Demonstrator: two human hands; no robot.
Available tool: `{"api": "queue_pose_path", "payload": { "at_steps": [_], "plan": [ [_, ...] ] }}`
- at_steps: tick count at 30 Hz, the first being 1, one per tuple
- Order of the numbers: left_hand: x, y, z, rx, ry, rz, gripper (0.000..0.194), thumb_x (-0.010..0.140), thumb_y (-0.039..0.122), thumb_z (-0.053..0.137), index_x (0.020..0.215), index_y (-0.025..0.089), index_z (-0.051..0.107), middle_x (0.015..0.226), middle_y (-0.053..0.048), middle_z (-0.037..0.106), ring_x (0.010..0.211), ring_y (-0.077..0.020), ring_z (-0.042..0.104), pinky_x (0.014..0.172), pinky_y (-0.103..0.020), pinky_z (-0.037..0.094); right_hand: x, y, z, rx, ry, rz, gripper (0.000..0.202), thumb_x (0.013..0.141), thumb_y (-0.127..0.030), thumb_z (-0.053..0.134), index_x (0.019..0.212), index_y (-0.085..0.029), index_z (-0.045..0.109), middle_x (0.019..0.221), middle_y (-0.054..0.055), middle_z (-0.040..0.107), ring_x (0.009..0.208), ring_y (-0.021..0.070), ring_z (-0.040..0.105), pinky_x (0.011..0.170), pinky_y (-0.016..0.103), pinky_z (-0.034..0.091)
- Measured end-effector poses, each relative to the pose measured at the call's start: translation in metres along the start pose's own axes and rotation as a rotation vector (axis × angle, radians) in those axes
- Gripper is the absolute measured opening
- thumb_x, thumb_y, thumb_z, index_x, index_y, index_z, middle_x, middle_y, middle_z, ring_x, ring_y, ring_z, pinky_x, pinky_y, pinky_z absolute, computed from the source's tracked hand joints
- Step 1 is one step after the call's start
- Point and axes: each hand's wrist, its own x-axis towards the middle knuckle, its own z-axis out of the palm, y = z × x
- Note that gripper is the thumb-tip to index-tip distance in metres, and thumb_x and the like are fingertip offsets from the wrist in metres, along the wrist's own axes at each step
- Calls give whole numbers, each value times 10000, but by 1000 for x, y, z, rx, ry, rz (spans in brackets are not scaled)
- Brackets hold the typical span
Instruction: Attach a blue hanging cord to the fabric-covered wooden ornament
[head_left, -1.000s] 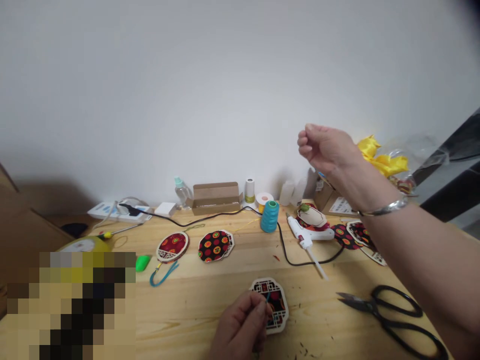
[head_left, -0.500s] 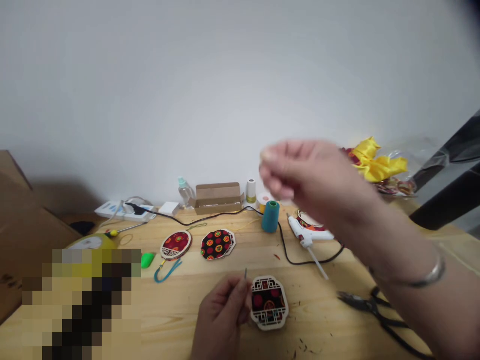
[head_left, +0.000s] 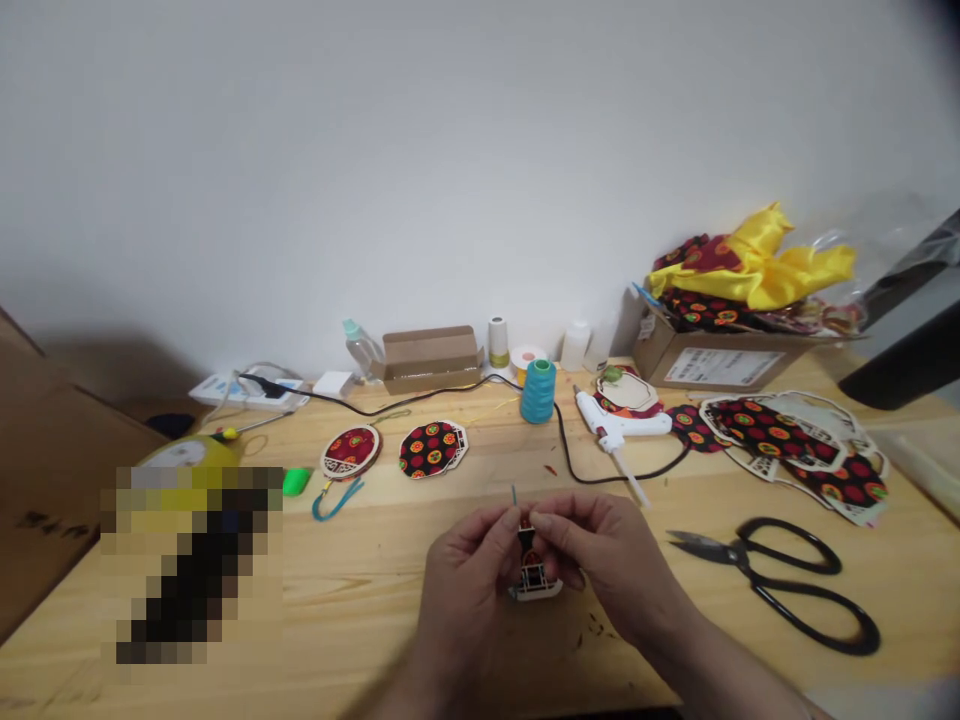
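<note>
A small framed fabric piece (head_left: 534,577) with a pale lattice edge lies at the front centre, partly covered by both hands. My left hand (head_left: 474,555) is closed in a pinch, with a short teal cord end (head_left: 514,494) standing up from its fingertips. Close against it on the right, my right hand (head_left: 592,550) is also closed, thumb and forefinger pinched near the left fingertips. What the right fingers hold is too small to make out.
Black-handled scissors (head_left: 750,560) lie open at the right. Behind stand a white glue gun (head_left: 619,425) and a teal thread spool (head_left: 538,392). Fabric pieces (head_left: 780,435) are piled at right, near a full cardboard box (head_left: 712,365).
My right hand has come down from its raised place at upper right to meet the left hand over the framed piece. The view has shifted, showing the box and the pile at right.
</note>
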Motion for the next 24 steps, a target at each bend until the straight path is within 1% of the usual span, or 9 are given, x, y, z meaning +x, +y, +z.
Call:
{"api": "queue_pose_path", "payload": {
  "at_steps": [3,8,10,12,15,17,19,21,24],
  "plan": [
    [1,-2,2,0,18,4,146,677,264,707,757,143,725,500,46,465,499,-75,369,503,-205,330,1,4,-2,-22,31,26,220,667,-343,689,661,-129,641,490,-32,546,389,57,448,373,174,275],
    [2,-3,3,-28,37,-19,142,681,232,708,781,136,738,463,58,450,473,-55,361,505,-183,346,1,8,-6,-57,-14,31,246,709,-355,656,613,-130,624,417,-71,426,367,31,320,361,170,196],
    [2,-3,3,-39,38,-39,125,677,221,711,768,140,741,485,41,504,499,-61,415,532,-182,373,0,7,-7,-72,-34,18,254,727,-362,641,626,-128,640,417,-74,399,373,30,274,362,178,171],
    [1,-3,3,-44,32,-52,114,678,213,710,764,147,743,535,16,572,549,-78,481,563,-187,401,-1,6,-8,-95,-50,4,250,736,-362,634,646,-131,664,440,-65,420,383,33,264,368,186,173],
    [2,-4,4,-65,14,-69,101,685,208,704,760,155,745,586,-5,627,600,-92,528,588,-185,419,-1,5,-8,-134,-63,-22,229,738,-340,633,632,-143,680,474,-52,477,401,40,304,397,190,238],
    [2,-5,4,-83,9,-87,92,683,204,706,751,157,746,594,-8,642,596,-87,532,590,-177,421,-1,6,-8,-152,-73,-40,213,742,-322,628,630,-149,685,518,-38,535,442,56,388,453,194,317],
    [3,-5,4,-97,2,-106,88,678,199,709,744,155,746,605,-12,653,611,-91,546,611,-180,431,-1,8,-9,-177,-92,-72,205,753,-303,614,642,-149,689,591,-11,601,540,91,496,546,213,387],
    [4,-5,3,-102,-12,-120,93,681,200,706,746,148,745,622,-20,663,642,-106,567,639,-194,441,-1,11,-9,-218,-108,-113,194,763,-278,599,656,-148,694,640,8,637,629,123,553,618,234,416],
    [4,-5,2,-97,-35,-115,114,698,206,691,766,129,741,658,-35,677,645,-111,573,658,-210,446,-1,12,-10,-273,-131,-148,182,770,-236,581,667,-143,699,665,19,661,658,133,574,636,239,430]
  ]
}}
